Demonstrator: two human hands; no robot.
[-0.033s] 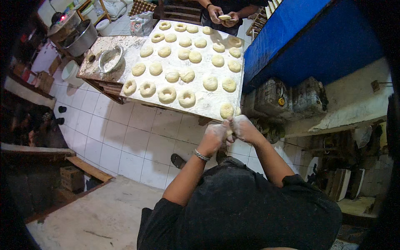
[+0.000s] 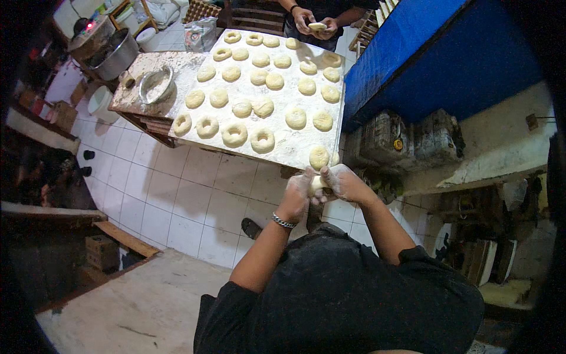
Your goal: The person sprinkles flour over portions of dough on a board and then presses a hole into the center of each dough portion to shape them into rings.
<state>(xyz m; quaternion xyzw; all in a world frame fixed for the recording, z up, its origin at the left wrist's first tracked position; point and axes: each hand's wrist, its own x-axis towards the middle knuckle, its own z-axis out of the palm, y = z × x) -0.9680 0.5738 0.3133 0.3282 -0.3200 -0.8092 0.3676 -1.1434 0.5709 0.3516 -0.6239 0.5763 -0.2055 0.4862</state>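
A piece of pale dough is held just off the front right corner of the board, between my left hand and my right hand. Both hands are floury, with their fingers closed around the dough from either side; some fingertips are hidden. Right beyond them a round dough piece lies on the board, with another partly hidden behind my right hand. The floured white board carries several rows of dough. Some pieces are rings, like the dough ring at its front edge; others are flattened rounds.
Across the board another person's hands hold a dough piece. A floury metal bowl stands on the side table at left, near a white bucket. To the right rises a blue panel, with grimy containers below it.
My hands have drawn slightly apart, and more of the dough shows between them. The thumbs now sit along its upper side.
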